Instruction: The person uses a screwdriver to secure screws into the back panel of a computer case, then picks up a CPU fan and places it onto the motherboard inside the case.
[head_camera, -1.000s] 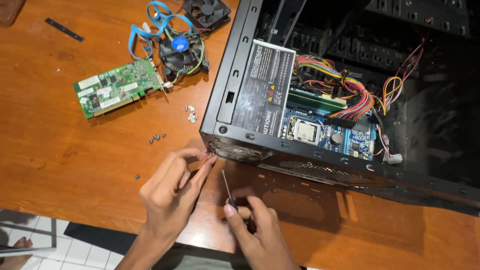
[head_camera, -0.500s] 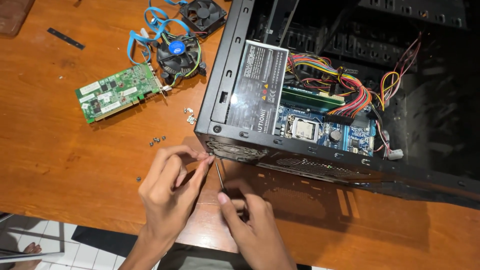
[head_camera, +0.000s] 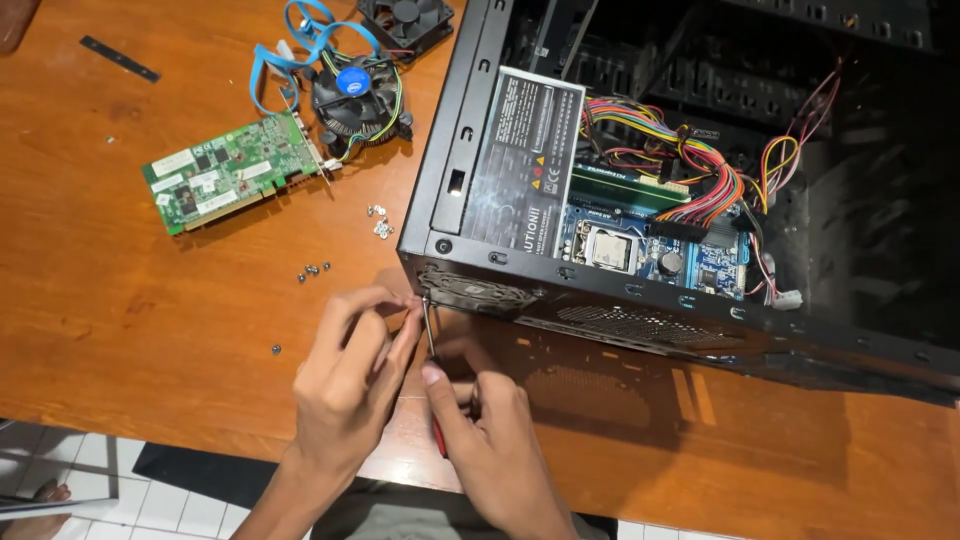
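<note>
An open black computer case (head_camera: 455, 150) lies on its side on a wooden table (head_camera: 120, 290). Inside it I see a grey power supply (head_camera: 525, 160), a motherboard (head_camera: 650, 250) and bundles of coloured cables (head_camera: 700, 170). My right hand (head_camera: 495, 445) grips a screwdriver (head_camera: 431, 335) with a red handle, its tip at the case's near left corner by the fan grille (head_camera: 475, 290). My left hand (head_camera: 350, 375) pinches the shaft near the tip, fingers against the case edge.
A green expansion card (head_camera: 230, 170), a processor cooler with a blue centre (head_camera: 355, 95), blue flat cables (head_camera: 290, 40), a black fan (head_camera: 405, 18) and loose screws (head_camera: 380, 222) lie left of the case. A black strip (head_camera: 118, 58) sits far left. Tiled floor shows below the table edge.
Both hands have moved up toward the case corner. The screwdriver tip, held away from the case before, now sits at the corner, with my left fingers closing around its shaft.
</note>
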